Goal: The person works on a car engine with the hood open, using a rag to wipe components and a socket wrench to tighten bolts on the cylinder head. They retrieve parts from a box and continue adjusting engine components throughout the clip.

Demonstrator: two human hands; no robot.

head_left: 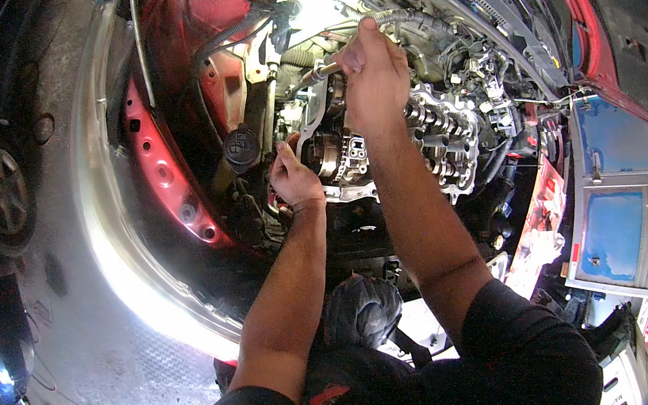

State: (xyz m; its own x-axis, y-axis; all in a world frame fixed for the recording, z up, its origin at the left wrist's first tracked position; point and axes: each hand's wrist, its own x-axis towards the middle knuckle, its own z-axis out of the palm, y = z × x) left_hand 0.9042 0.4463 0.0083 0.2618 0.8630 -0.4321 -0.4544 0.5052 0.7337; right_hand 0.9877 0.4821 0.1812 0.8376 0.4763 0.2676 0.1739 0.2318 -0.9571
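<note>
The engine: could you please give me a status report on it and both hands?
Right hand gripping metal tool. Left hand at edge of silver metal piece, grip unclear. Engine uncovered on top, right forearm hiding part of it.

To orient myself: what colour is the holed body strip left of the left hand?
The body strip is red; head view.
</note>
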